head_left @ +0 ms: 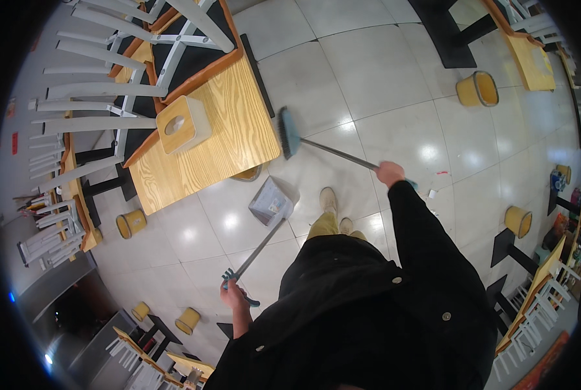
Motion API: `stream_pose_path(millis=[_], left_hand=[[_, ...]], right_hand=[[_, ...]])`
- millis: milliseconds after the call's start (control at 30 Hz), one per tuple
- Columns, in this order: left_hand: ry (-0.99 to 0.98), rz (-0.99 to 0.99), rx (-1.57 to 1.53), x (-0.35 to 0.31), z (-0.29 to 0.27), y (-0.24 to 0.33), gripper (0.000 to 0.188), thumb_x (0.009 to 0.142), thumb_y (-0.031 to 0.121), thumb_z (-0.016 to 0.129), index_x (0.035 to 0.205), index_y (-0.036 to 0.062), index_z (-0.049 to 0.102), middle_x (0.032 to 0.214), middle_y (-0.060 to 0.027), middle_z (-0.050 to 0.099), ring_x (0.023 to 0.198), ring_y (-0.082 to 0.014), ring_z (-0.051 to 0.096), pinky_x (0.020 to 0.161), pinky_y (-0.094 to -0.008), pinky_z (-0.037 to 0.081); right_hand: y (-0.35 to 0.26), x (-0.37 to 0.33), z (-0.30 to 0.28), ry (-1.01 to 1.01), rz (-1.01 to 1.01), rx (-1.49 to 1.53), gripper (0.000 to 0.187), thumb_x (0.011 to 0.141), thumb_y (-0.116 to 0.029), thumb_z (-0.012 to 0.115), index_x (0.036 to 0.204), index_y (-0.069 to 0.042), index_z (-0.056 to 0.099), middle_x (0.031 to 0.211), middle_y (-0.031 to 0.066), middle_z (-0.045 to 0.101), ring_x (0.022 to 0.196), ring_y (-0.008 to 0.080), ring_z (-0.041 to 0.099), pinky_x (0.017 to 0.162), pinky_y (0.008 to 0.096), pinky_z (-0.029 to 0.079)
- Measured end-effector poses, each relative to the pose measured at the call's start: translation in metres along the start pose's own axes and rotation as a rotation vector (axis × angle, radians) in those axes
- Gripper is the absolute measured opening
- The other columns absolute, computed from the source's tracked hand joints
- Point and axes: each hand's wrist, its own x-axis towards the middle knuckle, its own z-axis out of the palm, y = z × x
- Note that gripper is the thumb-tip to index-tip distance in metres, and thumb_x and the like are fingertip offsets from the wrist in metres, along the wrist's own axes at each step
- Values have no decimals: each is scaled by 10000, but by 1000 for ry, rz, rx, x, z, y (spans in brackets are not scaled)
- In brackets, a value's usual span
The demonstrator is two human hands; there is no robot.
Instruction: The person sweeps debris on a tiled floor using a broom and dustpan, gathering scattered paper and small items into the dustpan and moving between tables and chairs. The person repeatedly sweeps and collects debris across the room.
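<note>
My right hand point(390, 173) is closed round the grey stick of a broom point(289, 133). The broom's blue-grey head with dark bristles is at the floor beside the corner of the wooden table. Lower left, my left hand point(233, 296) grips the handle of a long-handled dustpan point(274, 200), near its teal toothed end. The dustpan's grey-white pan rests on the tiles by the table, left of my feet, and some small bits seem to lie in it. Broom head and dustpan are apart.
Upturned chairs point(167, 71) are stacked on the wooden table point(238, 123), next to a tissue box point(183, 123). Yellow bins point(477, 89) stand around the tiled floor point(394, 97). Scraps of litter point(432, 194) lie right of my right arm. More tables with chairs line both sides.
</note>
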Motion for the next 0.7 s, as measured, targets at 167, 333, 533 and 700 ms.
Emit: stream_pose_path(millis=[167,333,533,700], left_hand=[[-48,-8,15,-2,23,15,293,726,54,570,1005,-8,507,526,8,389,348,-71,341,303,-220,275],[-82,21,34,-1,48,25,314,729,65,572,1022,-22,501,528,0,396,347,-79,352,300,-227,276],[-71,31,12,-30,83,29,332,732,79,576,1036,-28,500,531,-6,402,346,-87,360,299,-231,279],[-41,7,-10,-59,119,53,323,737,82,576,1036,-14,503,532,6,390,348,-73,347,302,-219,275]], right_hand=[[121,-71,33,-200,300,148,524,815,-462,451,924,20,624,980,251,582,959,385,548,841,444,424],[166,-162,11,-77,522,136,453,826,-399,448,854,16,629,884,237,607,879,381,578,786,455,452],[144,-135,-39,77,271,227,417,856,-365,455,744,10,598,773,233,598,768,409,571,677,482,453],[57,36,-69,53,-24,217,379,864,-368,429,799,-27,582,791,206,599,784,392,562,692,476,446]])
